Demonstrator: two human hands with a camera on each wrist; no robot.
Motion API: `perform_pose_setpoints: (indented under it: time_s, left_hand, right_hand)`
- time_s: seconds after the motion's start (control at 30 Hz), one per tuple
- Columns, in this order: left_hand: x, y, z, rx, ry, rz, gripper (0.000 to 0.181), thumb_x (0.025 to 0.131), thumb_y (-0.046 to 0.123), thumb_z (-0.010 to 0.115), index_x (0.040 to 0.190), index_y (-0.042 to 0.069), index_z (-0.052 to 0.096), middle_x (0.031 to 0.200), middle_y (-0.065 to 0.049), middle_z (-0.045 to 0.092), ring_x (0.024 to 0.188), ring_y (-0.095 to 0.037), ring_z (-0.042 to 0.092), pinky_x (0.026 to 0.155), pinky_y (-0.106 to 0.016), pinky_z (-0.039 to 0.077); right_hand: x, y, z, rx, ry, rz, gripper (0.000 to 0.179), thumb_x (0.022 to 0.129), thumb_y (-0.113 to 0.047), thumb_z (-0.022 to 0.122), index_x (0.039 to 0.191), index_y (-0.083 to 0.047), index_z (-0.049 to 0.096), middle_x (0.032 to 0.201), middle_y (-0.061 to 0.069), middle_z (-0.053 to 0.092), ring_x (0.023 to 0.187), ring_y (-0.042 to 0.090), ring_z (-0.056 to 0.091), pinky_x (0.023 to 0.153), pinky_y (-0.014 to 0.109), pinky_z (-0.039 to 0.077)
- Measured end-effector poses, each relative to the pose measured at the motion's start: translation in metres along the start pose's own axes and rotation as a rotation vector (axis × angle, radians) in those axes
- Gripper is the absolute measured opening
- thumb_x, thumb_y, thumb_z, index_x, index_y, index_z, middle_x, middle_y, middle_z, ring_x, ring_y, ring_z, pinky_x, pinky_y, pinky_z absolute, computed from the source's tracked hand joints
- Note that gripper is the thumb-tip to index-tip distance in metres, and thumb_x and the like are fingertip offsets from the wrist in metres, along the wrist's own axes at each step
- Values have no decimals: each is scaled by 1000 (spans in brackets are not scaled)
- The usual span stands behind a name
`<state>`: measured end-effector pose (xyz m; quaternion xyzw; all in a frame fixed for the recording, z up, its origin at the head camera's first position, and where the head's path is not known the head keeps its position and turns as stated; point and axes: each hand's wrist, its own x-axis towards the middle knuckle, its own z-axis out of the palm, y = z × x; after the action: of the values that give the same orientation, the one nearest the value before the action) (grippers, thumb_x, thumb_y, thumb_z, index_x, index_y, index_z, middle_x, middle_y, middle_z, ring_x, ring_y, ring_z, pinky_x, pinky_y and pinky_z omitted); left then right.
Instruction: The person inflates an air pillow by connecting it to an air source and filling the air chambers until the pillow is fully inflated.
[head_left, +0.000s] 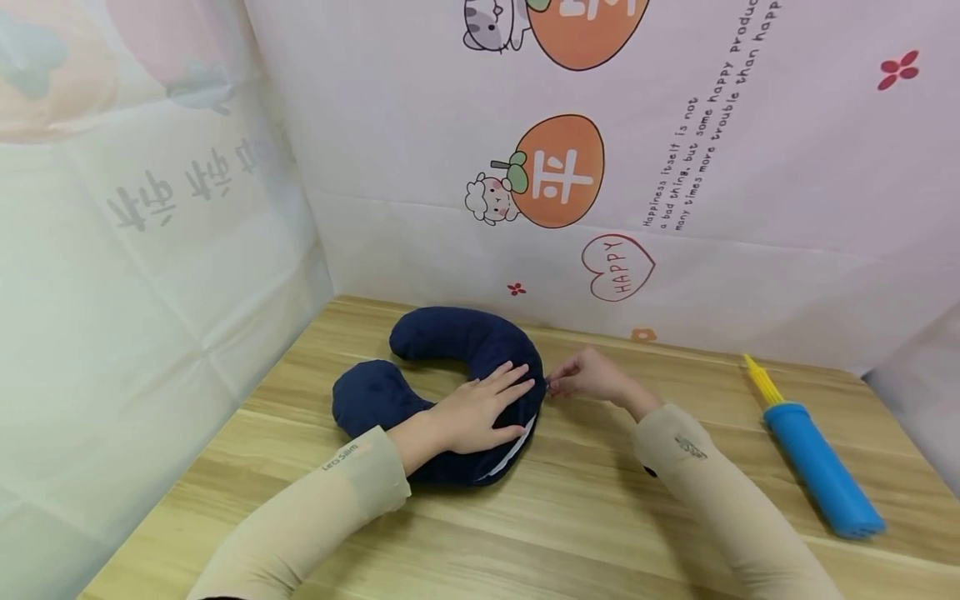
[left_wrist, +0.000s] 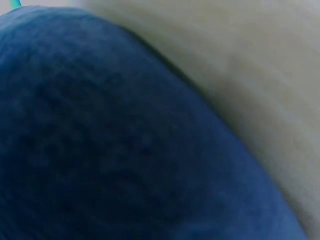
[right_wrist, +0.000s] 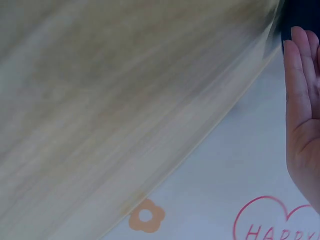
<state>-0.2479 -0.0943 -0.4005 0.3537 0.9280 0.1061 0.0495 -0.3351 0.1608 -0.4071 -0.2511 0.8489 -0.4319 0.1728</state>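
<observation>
A navy-blue U-shaped neck pillow lies on the wooden table, its opening facing left. Along its right edge runs a parted zipper seam with a white strip showing. My left hand rests flat on the pillow, fingers spread. At the upper end of that seam, my right hand pinches the zipper pull between thumb and fingers; the pull itself is mostly hidden. Dark blue pillow fabric fills much of the left wrist view. In the right wrist view, my right hand reaches to the pillow's dark edge.
A blue hand pump with a yellow nozzle lies on the table at the right. A printed white cloth hangs behind the table, and another covers the left side.
</observation>
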Motion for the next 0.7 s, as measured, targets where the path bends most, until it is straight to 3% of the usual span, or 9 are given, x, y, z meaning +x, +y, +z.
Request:
perform_pose_setpoints:
  time_s: [0.2, 0.7]
  left_hand:
    - [1, -2, 3, -8, 12, 7, 72, 106, 51, 51, 165, 23, 22, 171, 2, 8, 157, -19, 2, 117, -56, 30]
    - [1, -2, 3, -23, 9, 8, 71, 106, 50, 52, 165, 24, 24, 171, 3, 8, 156, -19, 2, 117, -57, 29]
  right_hand:
    - [-9, -4, 8, -31, 5, -46, 14, 96, 7, 63, 102, 14, 73, 92, 19, 76, 85, 32, 75, 75, 40, 61]
    - [-20, -7, 18, -65, 39, -70, 12, 96, 6, 65, 100, 13, 74, 91, 19, 76, 84, 29, 74, 73, 36, 60]
